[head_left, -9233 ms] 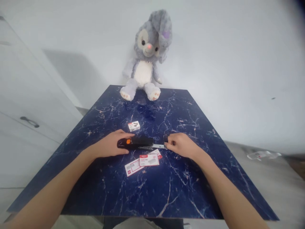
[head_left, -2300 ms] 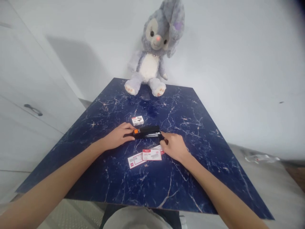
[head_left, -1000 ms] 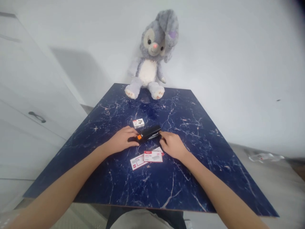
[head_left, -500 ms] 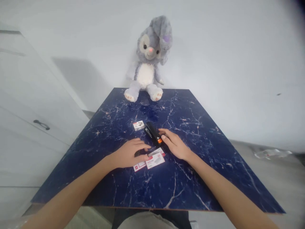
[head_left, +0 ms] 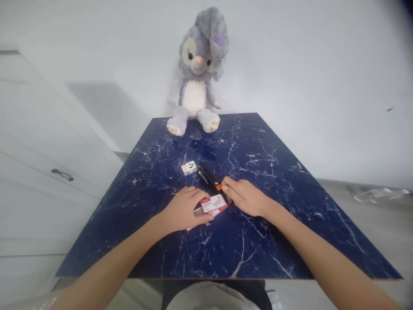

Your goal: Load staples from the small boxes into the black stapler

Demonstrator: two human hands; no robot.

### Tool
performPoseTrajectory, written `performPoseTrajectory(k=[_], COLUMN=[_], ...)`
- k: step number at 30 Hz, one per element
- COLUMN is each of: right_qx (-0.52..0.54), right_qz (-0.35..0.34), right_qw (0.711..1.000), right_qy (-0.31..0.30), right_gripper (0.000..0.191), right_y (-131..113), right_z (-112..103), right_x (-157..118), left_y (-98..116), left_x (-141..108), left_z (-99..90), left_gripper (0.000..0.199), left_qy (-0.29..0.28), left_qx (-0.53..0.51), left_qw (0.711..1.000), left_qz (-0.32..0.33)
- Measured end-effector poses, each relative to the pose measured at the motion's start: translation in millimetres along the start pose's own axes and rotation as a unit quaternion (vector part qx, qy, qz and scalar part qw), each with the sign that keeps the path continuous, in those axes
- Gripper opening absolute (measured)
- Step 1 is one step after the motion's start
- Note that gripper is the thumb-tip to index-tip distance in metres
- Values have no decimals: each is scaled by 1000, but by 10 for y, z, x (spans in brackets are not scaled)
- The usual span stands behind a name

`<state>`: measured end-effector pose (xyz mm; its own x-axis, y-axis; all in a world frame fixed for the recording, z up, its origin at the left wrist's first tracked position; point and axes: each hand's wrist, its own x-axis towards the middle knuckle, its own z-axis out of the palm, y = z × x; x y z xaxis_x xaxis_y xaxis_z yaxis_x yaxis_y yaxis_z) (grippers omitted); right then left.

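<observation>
A black stapler [head_left: 207, 175] with an orange end [head_left: 218, 186] lies on the dark blue marble-pattern table [head_left: 264, 245], its orange end towards me. My right hand [head_left: 245, 198] lies flat beside that orange end, with its fingertips at or very near the stapler. My left hand [head_left: 185, 209] rests over the flat white-and-red staple packs [head_left: 213, 203], covering part of them. A small white staple box [head_left: 189, 168] stands just left of the stapler, with neither hand on it.
A grey plush rabbit [head_left: 193, 82] sits at the table's far edge against a white wall. White cabinet doors with a dark handle [head_left: 62, 174] stand to the left. A clear plastic item [head_left: 377, 194] lies low at the right, beyond the table.
The stapler has swung round, its orange end now towards me, and my left hand has left it. That hand now lies over the packs, and my right hand sits by the orange end.
</observation>
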<state>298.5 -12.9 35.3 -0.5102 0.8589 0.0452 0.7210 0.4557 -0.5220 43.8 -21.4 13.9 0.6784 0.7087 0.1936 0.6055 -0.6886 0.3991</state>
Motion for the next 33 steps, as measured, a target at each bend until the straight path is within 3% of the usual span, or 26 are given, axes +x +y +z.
performPoseTrajectory(k=[5,10,16,18,22,24,27,30,33], right_qx=[22,46,186,195,135,102,82,110,132], right_qz=[14,-9,-57,-87,-111,-97,-21,41,39], right_qw=[1000,999,978,975,983,983,979,979,981], right_qy=[1,12,-78,-58,57,119,187,166,135], right_gripper=[20,10,21,23,21,16,11,30,42], right_y=[-113,-160,-261,-294,-282,-233,-135,-53,-12], right_z=[36,56,81,162,303,302,245,235,300], right_x=[-33,-70,-131,-123,-88,-69,-28,27,69], left_y=[65,67,139,153,132,124,157,251,354], left_x=[-49,-65,-97,-102,-71,-76,-162,-285,-358], left_z=[-66,-137,-2,66,73,-31,-268,-430,-458], left_gripper=[57,42,33,32,28,36,52,77,71], left_qy=[-39,-85,-47,-23,12,-7,-85,-152,-169], left_qx=[-6,-42,56,73,99,85,24,-9,-6], left_qw=[999,995,997,997,993,991,989,985,984], left_qz=[-25,27,28,20,-66,-106,-117,-83,-50])
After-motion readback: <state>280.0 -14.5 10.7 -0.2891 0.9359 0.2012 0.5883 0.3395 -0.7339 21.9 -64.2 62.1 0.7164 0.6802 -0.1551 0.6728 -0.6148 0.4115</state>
